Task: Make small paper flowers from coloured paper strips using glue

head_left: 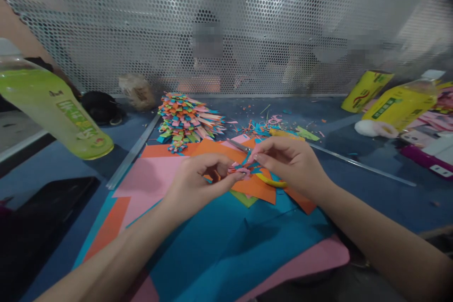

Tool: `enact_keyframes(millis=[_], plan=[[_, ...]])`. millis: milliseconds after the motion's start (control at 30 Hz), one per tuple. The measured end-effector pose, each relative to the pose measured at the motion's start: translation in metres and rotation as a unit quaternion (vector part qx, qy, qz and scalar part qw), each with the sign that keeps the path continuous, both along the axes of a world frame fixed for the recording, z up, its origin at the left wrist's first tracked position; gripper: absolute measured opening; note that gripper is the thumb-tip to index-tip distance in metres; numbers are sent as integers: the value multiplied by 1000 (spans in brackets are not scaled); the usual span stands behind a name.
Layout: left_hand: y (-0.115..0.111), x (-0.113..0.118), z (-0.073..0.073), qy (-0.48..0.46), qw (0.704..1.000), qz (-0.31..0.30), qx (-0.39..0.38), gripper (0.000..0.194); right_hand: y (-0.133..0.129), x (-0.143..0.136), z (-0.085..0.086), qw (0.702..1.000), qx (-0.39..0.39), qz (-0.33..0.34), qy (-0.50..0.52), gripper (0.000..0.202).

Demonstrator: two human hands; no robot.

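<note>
My left hand (pixel 208 179) pinches a small piece of folded, fringed pink and blue paper (pixel 241 170) between thumb and fingers. Just to its right my right hand (pixel 286 160) is closed in a pinch on the same bit of paper, thumb against fingertip. Beneath both hands lie sheets of orange paper (pixel 262 189), pink paper (pixel 152 174) and blue paper (pixel 198 240). Scissors with yellow handles (pixel 271 181) rest on the sheets, partly hidden by my right hand. Behind my left hand stands a cone-like pile of many-coloured fringed paper pieces (pixel 187 120).
Coloured paper scraps (pixel 264 126) lie behind my hands. A green drink bottle (pixel 60 108) leans at the left, above a black phone-like slab (pixel 53 217). A yellow bottle (pixel 403 101) and a yellow can (pixel 366 90) are at the right. A perforated metal screen (pixel 247 23) closes the back.
</note>
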State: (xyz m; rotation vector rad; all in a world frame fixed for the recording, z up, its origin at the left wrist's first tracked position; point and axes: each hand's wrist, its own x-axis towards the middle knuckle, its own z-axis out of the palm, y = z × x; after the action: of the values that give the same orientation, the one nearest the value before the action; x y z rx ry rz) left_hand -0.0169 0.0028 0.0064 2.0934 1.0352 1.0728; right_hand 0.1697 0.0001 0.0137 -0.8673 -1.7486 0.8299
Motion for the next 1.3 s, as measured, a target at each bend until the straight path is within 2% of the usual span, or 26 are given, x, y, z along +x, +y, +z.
enact_keyframes(millis=[233, 367, 667, 967, 1167, 1300], plan=[[0, 3, 3, -28, 993, -7, -111, 20, 2, -2, 0, 999, -27, -23, -16, 6], [0, 4, 2, -35, 988, -12, -147, 22, 1, -3, 1, 998, -40, -35, -27, 8], [3, 2, -5, -19, 987, -8, -158, 22, 4, -4, -2, 998, -48, -25, -37, 13], [3, 1, -5, -23, 983, -11, -179, 21, 6, -4, -7, 998, -42, -24, -29, 13], [4, 1, -5, -25, 981, -12, -193, 21, 6, -4, -4, 997, -57, -17, -49, 12], [6, 1, -5, -50, 974, -29, -217, 21, 7, -3, -2, 997, -46, -7, -60, 19]])
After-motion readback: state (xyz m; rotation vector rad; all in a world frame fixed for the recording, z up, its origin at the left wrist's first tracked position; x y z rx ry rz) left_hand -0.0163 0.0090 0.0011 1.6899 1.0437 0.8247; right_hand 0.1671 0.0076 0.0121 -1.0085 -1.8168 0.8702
